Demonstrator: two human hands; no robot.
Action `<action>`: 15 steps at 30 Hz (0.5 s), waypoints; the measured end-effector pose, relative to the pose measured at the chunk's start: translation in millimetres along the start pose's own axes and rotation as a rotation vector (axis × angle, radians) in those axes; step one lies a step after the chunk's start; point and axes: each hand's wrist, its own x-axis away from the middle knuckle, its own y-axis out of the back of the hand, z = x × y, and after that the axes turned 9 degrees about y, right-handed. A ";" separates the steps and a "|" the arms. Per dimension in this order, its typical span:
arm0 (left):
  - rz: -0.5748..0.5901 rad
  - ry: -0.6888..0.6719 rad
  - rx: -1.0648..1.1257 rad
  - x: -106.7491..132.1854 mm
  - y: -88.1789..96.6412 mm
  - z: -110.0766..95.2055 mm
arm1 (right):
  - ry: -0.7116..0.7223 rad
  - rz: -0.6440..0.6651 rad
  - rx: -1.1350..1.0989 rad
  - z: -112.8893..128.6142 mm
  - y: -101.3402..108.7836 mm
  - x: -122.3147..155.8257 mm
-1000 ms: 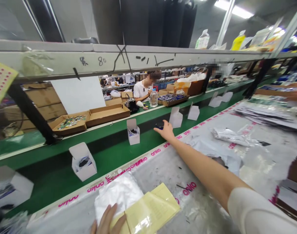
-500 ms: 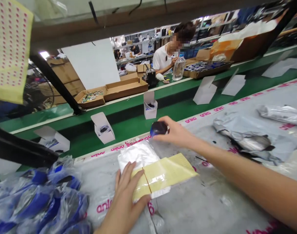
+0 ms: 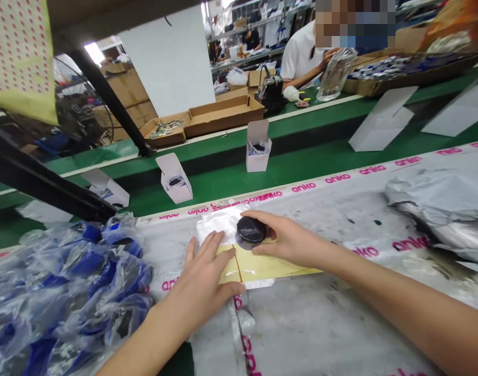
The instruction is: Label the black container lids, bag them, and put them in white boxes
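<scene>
White boxes (image 3: 258, 151) stand on the green belt (image 3: 321, 168), near bagged blue items (image 3: 82, 261).

The right hand (image 3: 291, 243) is bringing the small dark round glossy object (image 3: 250, 230) back from the green conveyor belt (image 3: 321, 162) onto the pale yellow paper sheet (image 3: 274, 266). The left hand (image 3: 201, 284) is sliding forward, flattening onto that sheet.

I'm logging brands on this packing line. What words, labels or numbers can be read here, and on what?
"anko": pink print, repeated along the edge strip of the grey plastic table cover, and again further in on the cover.
Yellow sheet of red dot stickers: marks too small to read.
Dark round cap in the right hand: no print legible.
White open cardboard boxes: nothing readable.
</scene>
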 end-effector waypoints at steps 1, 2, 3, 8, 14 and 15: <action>-0.030 -0.006 0.026 -3.8 1.6 -4.1 | -0.016 -0.025 -0.008 1.1 0.6 0.3; -0.058 -0.007 0.072 -8.2 1.8 -7.7 | -0.023 -0.058 -0.007 2.2 0.6 0.7; -0.092 0.007 0.138 -12.8 0.4 -10.8 | -0.021 -0.094 0.003 3.2 0.1 1.1; -0.250 0.083 0.543 -31.0 -23.7 -13.9 | -0.046 -0.192 0.075 6.7 -7.3 4.1; -0.342 0.031 0.556 -36.2 -37.3 -5.0 | -0.054 -0.186 0.050 7.5 -16.0 0.6; -0.350 0.033 0.526 -36.5 -36.6 -3.6 | -0.039 -0.174 0.069 6.7 -15.6 -0.5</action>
